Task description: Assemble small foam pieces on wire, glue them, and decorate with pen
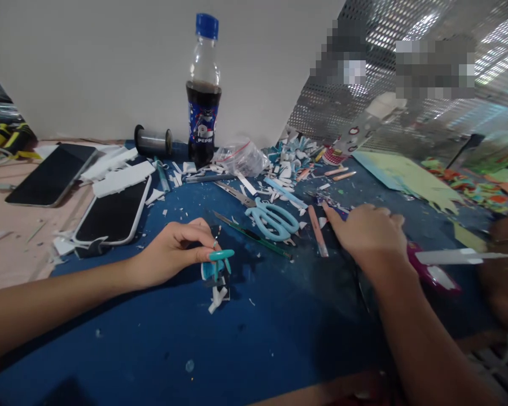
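My left hand (175,251) rests on the blue cutting mat (279,332), fingers pinched round the top of a small blue-and-white paper figure (217,279) that stands upright. My right hand (368,234) lies palm down on the mat to the right, fingers stretched toward a small purple scrap (336,210); nothing shows in its grip. Light-blue scissors (271,217) lie between the two hands, with a green-handled craft knife (254,235) just in front of them and a pink stick (318,231) beside my right fingers.
A Pepsi bottle (204,93) stands at the back before a white board. Two phones (114,211) (51,175) lie at the left, near a wire spool (153,141). Paper scraps (288,160) litter the mat's far side. Pink-handled scissors (434,273) lie at the right, beside another person's hand (506,270).
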Tool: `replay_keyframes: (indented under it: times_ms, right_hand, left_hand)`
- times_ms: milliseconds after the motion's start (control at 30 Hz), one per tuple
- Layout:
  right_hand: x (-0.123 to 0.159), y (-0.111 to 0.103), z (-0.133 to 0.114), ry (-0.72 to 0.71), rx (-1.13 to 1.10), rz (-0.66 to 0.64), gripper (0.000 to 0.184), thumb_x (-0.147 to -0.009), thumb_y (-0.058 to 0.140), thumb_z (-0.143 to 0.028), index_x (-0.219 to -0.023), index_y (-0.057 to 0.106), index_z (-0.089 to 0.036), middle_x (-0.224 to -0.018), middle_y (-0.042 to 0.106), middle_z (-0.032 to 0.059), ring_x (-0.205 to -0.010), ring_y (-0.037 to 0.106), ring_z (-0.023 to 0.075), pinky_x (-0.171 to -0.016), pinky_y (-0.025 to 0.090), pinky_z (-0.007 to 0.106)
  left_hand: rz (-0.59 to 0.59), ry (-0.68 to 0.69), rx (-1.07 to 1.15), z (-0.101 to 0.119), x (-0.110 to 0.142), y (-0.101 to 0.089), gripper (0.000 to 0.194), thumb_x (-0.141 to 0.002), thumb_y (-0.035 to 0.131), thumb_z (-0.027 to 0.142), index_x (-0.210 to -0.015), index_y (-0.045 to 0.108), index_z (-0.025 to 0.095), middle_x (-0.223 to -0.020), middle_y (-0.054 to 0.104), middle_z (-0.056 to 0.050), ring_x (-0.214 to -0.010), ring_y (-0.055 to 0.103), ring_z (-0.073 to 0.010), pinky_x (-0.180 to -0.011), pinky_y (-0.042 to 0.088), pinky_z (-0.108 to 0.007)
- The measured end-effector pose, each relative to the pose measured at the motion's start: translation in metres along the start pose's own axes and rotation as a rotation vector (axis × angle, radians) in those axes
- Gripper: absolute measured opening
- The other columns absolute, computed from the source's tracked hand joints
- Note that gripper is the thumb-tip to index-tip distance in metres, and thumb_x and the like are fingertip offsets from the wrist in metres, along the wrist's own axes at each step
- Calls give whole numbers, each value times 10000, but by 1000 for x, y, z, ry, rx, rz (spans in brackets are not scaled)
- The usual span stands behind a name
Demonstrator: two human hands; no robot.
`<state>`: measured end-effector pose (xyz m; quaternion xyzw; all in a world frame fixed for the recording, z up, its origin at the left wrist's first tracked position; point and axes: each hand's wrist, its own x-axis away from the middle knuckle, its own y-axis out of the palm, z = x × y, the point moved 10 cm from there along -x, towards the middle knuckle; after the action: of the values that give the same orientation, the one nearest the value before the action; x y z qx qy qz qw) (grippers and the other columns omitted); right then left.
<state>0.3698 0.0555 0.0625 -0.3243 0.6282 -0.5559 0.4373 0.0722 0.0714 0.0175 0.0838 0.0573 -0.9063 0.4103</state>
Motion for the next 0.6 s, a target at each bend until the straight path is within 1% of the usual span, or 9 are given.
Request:
replay_keyframes:
  times_ms: [33, 100, 133, 200, 233, 300, 400, 500, 600]
  right_hand:
    - [8, -10, -8, 19, -6, 44, 623, -847, 451, -526, -1045, 614, 41, -1062, 573, 349, -1096, 487, 469, -846, 375, 638]
    - [28, -24, -44, -103, -309, 61, 480, -827, 525, -467, -1009, 667, -45, -1006, 635, 232, -989, 574, 350, -858, 439, 526]
    - [39, -21, -64, -148, -558, -26, 404, -827, 548, -440, -1014, 681, -107, -1009, 658, 172, -917, 611, 284, -829, 477, 465]
    - [65, 4, -107, -177, -989, -395, 332, -816, 602, -440, -1028, 700, -204, -1009, 694, 91, -882, 642, 219, -813, 510, 393]
    - [79, 14, -126, -153, -1174, -554, 321, -824, 605, -441, -1045, 704, -230, -1045, 698, 74, -933, 645, 212, -841, 508, 378]
    - [97, 26, -152, -97, -1441, -725, 309, -825, 617, -442, -1062, 708, -267, -1174, 671, 48, -1106, 596, 214, -928, 475, 368]
    - [108, 40, -172, 37, -1646, -825, 246, -785, 674, -437, -969, 741, -289, -1167, 680, 20, -1125, 590, 200, -962, 457, 342]
    - [113, 50, -187, 177, -1791, -904, 214, -752, 712, -423, -920, 750, -296, -1112, 699, 13, -1071, 613, 182, -881, 504, 296]
    - [116, 53, -201, 228, -1871, -973, 206, -730, 739, -386, -913, 752, -290, -1104, 698, 11, -1015, 632, 165, -795, 532, 252]
  left_hand:
    - [-1, 7, 4, 1, 0, 0, 168, -786, 703, 354, -690, 733, 219, -612, 639, -27, -679, 509, -141, -654, 455, -286]
    - [-1, 23, 5, 3, 0, 0, 186, -782, 704, 379, -685, 733, 223, -605, 644, -26, -671, 500, -138, -673, 447, -292]
    - [-4, 27, 4, 4, 0, 0, 193, -783, 702, 387, -682, 734, 225, -602, 647, -25, -667, 496, -136, -684, 443, -293]
    - [-11, 34, 3, 6, 0, 1, 204, -785, 698, 395, -679, 735, 225, -593, 647, -21, -657, 490, -132, -691, 435, -290]
    - [-12, 36, 2, 7, 0, 1, 207, -784, 698, 400, -680, 736, 225, -589, 643, -19, -651, 487, -131, -683, 430, -286]
    - [-6, 37, 0, 8, 0, 1, 214, -781, 698, 406, -679, 736, 221, -583, 630, -17, -648, 486, -130, -661, 423, -278]
    - [8, 37, -5, 8, 0, 0, 212, -771, 710, 400, -667, 734, 217, -587, 622, -13, -658, 491, -128, -680, 428, -275]
    - [15, 34, -1, 7, -1, -1, 181, -774, 713, 370, -683, 737, 216, -617, 630, -8, -661, 514, -118, -691, 440, -264]
    - [-10, 32, 17, 7, -1, 2, 150, -781, 709, 351, -718, 745, 219, -662, 660, -9, -645, 551, -112, -647, 455, -249]
